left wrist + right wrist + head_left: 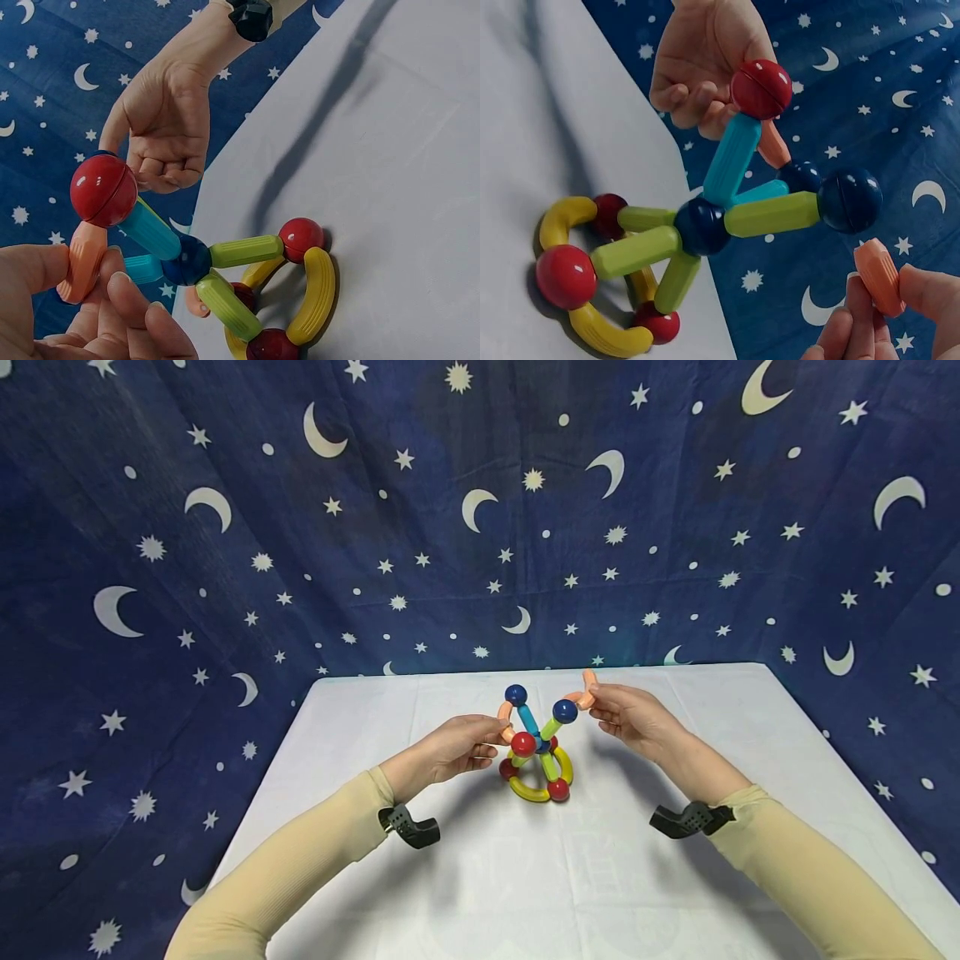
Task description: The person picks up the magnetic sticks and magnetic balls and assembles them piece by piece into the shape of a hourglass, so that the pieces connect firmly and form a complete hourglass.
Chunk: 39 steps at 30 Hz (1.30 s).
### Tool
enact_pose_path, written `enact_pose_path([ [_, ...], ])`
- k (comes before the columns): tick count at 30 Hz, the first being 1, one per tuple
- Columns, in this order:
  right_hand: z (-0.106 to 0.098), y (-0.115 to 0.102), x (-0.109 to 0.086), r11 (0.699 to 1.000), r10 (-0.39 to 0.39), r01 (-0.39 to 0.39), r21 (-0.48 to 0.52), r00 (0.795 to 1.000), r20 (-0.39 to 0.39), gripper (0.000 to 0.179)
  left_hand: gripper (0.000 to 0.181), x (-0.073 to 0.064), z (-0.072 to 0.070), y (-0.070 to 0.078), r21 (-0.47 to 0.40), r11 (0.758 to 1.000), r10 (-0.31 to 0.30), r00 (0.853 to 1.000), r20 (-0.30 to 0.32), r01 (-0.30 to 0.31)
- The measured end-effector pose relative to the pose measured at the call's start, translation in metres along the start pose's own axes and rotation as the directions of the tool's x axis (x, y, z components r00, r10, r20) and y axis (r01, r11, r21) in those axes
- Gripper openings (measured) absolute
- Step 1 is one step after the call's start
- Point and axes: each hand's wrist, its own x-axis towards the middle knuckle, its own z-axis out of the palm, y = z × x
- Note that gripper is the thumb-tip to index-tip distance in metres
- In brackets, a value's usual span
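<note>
A magnetic stick-and-ball construction stands on the white table, with yellow curved sticks [530, 794] and red balls [558, 790] as its ring-shaped base. Green sticks [637, 251] rise to a central blue ball [703, 226]. Cyan sticks [733, 159] and another green stick [772, 214] branch from there to further balls. My left hand [457, 746] pinches an orange curved stick [84, 259] that meets the upper red ball [103, 190]. On the other side, my right hand [636, 718] pinches another orange stick [880, 277], close to the outer blue ball [850, 200] and apart from it.
The white table [495, 885] extends around the construction. A dark blue cloth [450, 527] with moons and stars hangs behind and at the sides. Black bands [408, 827] sit on both wrists.
</note>
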Motion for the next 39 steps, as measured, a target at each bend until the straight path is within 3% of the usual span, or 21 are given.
enact_pose_path([
  [16, 0.006, 0.002, -0.001, 0.996, 0.052, -0.051, 0.078, 0.999, -0.001, 0.013, 0.022, -0.002, 0.000, 0.001, 0.005, 1.000, -0.003, 1.000, 0.008, 0.003],
  [23, 0.006, 0.004, 0.003, 1.000, 0.007, -0.007, 0.001, 1.000, -0.007, 0.014, 0.026, -0.003, 0.000, 0.002, 0.000, 1.000, -0.003, 1.000, 0.008, 0.003],
  [30, 0.012, 0.002, 0.012, 0.996, 0.015, -0.020, -0.086, 0.998, -0.060, 0.050, 0.026, -0.003, 0.000, 0.003, -0.003, 1.000, 0.001, 1.000, 0.000, -0.001],
  [39, 0.020, -0.001, 0.021, 0.994, 0.016, -0.022, -0.111, 0.998, -0.058, 0.048, 0.025, -0.001, 0.001, 0.004, -0.019, 1.000, 0.004, 1.000, -0.004, -0.004],
])
